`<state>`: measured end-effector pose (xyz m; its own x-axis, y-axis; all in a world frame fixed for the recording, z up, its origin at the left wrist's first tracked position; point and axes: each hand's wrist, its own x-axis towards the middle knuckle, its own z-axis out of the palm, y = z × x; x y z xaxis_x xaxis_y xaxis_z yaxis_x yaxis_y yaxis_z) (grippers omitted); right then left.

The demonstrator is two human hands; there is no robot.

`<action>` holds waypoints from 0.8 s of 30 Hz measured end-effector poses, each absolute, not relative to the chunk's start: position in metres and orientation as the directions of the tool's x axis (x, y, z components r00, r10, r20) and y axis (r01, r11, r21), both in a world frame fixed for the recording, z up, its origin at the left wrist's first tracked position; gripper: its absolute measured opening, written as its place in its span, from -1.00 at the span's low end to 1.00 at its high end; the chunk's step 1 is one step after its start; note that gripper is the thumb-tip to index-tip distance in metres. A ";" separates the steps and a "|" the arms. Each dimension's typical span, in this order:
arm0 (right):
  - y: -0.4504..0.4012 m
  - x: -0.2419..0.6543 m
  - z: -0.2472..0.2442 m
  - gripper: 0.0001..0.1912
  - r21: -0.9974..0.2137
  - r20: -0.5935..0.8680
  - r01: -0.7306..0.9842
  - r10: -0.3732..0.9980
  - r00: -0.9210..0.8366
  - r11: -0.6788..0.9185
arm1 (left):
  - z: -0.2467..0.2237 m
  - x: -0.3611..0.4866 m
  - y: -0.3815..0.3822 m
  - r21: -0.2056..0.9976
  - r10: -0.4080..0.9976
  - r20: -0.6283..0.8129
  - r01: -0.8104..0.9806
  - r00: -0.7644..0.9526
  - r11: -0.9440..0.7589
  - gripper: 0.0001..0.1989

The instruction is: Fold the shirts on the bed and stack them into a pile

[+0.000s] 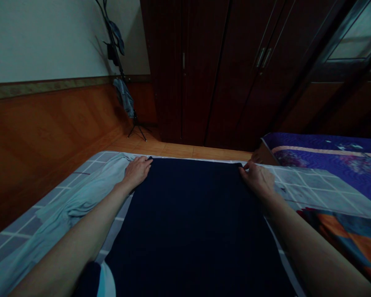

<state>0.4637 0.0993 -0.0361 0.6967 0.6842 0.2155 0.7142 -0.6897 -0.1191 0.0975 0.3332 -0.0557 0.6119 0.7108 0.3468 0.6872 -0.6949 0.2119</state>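
A dark navy shirt (pixel 198 218) lies spread flat on a grey checked bed sheet (pixel 318 185). Its straight far edge runs close to the bed's far edge, and a sleeve with light blue and white bands (pixel 106 280) shows at the lower left. My left hand (pixel 138 171) is closed on the shirt's far left corner, fingers pressed together on the cloth. At the far right corner, my right hand (pixel 258 178) pinches the fabric between thumb and fingers. The near end of the shirt runs out of view.
Crumpled pale cloth (pixel 77 206) lies left of the shirt. To the right is an orange and blue patterned cloth (pixel 352 235), with a purple floral mattress (pixel 327 150) beyond. A coat stand (pixel 120 70) and a dark wardrobe (pixel 204 74) stand behind the bed.
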 end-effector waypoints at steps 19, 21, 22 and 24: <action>0.111 0.439 -0.056 -0.17 0.092 0.183 0.976 0.967 0.177 -0.196 | -0.051 0.111 0.301 0.088 0.524 0.026 0.520 0.851 -0.850 -0.30; 0.112 0.438 -0.057 -0.19 0.092 0.178 0.984 0.975 0.135 -0.153 | -0.054 0.113 0.299 0.102 0.489 0.022 0.485 0.872 -0.869 -0.32; 0.113 0.438 -0.059 -0.21 0.090 0.174 0.985 0.976 0.129 -0.146 | -0.055 0.114 0.299 0.110 0.490 0.018 0.485 0.871 -0.867 -0.33; 0.114 0.437 -0.061 -0.23 0.099 0.170 0.983 0.976 0.135 -0.153 | -0.056 0.117 0.297 0.132 0.507 0.008 0.502 0.862 -0.855 -0.33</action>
